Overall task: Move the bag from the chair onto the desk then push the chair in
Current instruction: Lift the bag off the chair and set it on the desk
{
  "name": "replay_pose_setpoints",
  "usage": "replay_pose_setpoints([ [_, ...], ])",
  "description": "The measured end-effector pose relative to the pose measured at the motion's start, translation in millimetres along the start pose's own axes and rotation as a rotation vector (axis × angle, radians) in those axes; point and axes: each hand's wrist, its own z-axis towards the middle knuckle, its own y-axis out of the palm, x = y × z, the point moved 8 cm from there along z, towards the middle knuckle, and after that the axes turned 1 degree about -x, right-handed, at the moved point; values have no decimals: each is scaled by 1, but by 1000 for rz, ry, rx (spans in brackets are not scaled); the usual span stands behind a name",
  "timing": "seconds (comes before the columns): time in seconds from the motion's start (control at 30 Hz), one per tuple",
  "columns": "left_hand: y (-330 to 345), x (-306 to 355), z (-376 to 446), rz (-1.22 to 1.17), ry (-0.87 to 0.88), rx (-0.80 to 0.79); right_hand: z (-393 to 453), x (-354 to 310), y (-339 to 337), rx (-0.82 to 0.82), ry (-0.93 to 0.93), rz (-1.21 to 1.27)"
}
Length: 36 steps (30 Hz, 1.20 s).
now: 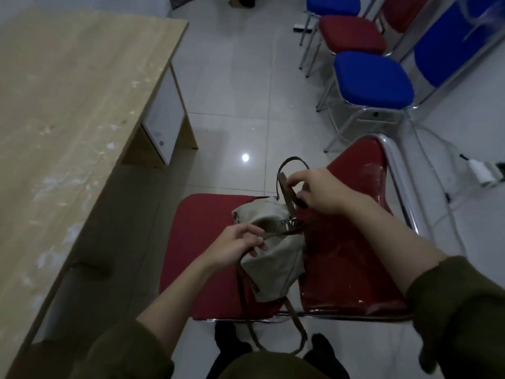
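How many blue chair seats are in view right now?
2: one blue seat right of centre, another blue seat at the top edge, partly cropped. More may be hidden outside the frame.

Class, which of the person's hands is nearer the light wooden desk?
Left. The left hand grips a brown strap on the bag's desk side; the right hand holds another strap farther away.

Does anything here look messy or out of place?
The beige bag lies slumped on the red chair, one long strap dangling off the seat's front edge. Both hands, left and right, pinch its straps.
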Motion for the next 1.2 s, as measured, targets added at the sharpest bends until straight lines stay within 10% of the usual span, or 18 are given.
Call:
replay_pose_setpoints([
  [0.23,24,-8,38,137,-6,-103,-31,19,60,143,161,240],
  [0.57,4,-17,104,786,196,208,-51,42,122,322,343,354],
  [1.2,-148,-58,-12,496,47,779,8,-20,150,316,219,304],
])
